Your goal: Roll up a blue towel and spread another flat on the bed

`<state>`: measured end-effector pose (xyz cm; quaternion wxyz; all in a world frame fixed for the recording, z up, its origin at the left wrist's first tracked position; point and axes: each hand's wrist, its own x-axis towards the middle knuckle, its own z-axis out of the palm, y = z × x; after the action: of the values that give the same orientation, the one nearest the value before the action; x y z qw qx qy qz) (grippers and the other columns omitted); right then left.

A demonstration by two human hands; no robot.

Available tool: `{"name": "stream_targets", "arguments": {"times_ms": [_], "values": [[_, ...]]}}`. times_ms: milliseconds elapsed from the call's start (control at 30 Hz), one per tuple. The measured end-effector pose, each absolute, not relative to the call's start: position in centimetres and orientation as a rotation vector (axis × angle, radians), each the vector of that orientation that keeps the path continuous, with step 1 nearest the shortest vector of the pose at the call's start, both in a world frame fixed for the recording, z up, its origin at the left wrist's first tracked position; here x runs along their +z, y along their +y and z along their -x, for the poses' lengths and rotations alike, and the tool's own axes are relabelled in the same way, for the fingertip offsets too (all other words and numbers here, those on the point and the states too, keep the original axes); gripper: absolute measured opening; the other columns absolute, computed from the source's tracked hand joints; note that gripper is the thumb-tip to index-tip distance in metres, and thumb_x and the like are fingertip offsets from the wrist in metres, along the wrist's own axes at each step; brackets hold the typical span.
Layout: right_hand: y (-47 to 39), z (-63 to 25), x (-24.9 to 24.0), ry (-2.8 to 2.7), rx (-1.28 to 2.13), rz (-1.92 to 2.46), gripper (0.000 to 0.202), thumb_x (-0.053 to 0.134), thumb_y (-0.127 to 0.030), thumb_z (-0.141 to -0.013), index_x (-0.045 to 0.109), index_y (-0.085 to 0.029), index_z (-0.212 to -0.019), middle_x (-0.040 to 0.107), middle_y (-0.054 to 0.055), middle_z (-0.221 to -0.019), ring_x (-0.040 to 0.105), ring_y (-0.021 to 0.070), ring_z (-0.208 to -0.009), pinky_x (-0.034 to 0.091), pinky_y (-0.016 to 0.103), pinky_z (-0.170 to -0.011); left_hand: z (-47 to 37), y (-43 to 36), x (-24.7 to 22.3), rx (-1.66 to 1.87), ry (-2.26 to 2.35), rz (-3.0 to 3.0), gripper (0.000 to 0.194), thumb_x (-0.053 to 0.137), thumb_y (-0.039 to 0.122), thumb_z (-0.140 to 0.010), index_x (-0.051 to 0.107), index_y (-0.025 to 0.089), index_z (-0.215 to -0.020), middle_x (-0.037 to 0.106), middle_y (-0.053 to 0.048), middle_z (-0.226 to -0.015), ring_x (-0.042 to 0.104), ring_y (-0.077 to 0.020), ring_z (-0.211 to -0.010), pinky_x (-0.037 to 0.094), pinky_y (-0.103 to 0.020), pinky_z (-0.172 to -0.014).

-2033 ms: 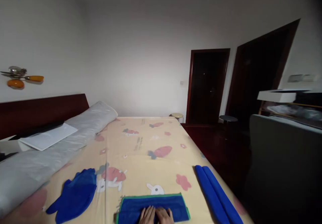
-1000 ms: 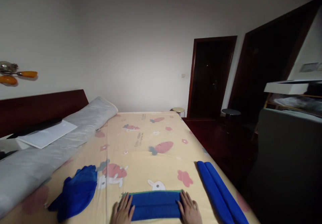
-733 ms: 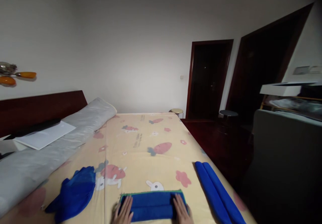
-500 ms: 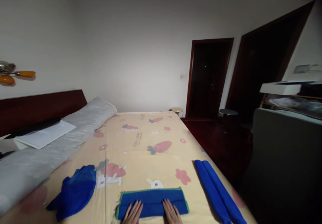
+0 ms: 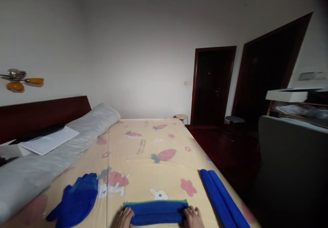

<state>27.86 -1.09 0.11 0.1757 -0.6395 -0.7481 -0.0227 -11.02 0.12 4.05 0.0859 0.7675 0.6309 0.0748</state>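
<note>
Head view, near to far. Bottom edge, centre: folded blue towel (image 5: 157,213) w/ green trim along its far edge, lying flat on the bed (image 5: 143,159) close to the near side. Left hand (image 5: 124,218) sits at the towel's left end, fingers curled onto the end of the cloth; right hand (image 5: 193,217) mirrors it at the right end, fingers bent over the edge. Both hands grip the towel ends, palms down, wrists cut off by the frame. L of the towel, apart from it: crumpled blue cloth (image 5: 74,200). R, near the bed's edge: two rolled blue towels (image 5: 220,200) side by side, touching, running lengthwise. Bed sheet is yellow w/ carrot & rabbit print. Farther back, L: long grey bolster (image 5: 51,156) along the dark headboard (image 5: 38,113), white paper (image 5: 48,142) resting on it. Far R: two dark doorways (image 5: 212,84), small round stool (image 5: 181,117).
</note>
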Motion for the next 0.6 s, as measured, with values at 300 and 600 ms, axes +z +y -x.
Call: {"name": "stream_targets", "arguments": {"times_ms": [300,600], "values": [[0.8,-26.4,3.0,-2.03,-0.041,2.059,0.045,0.041,-0.011,-0.078,0.065,-0.015,-0.116,0.067,0.017,-0.12,0.058,0.0339,-0.114,0.036,0.057,-0.102,10.4,1.4,6.5,-0.026,2.061,-2.109,0.053,0.043,0.016,-0.074,0.059,0.027,-0.123,0.059,-0.001,-0.139,0.042,-0.0195,-0.136,0.019,-0.045,-0.119],[0.3,-16.4,-1.8,-2.182,-0.012,1.414,0.062,0.046,-0.021,-0.083,0.038,-0.026,-0.144,0.048,0.005,-0.145,0.047,0.0247,-0.132,0.044,0.04,-0.106,0.7,0.8,2.1,0.244,1.836,-2.331,0.065,0.026,0.009,-0.081,0.034,0.024,-0.144,0.034,0.004,-0.155,0.029,-0.0152,-0.144,0.028,-0.031,-0.12]]}}
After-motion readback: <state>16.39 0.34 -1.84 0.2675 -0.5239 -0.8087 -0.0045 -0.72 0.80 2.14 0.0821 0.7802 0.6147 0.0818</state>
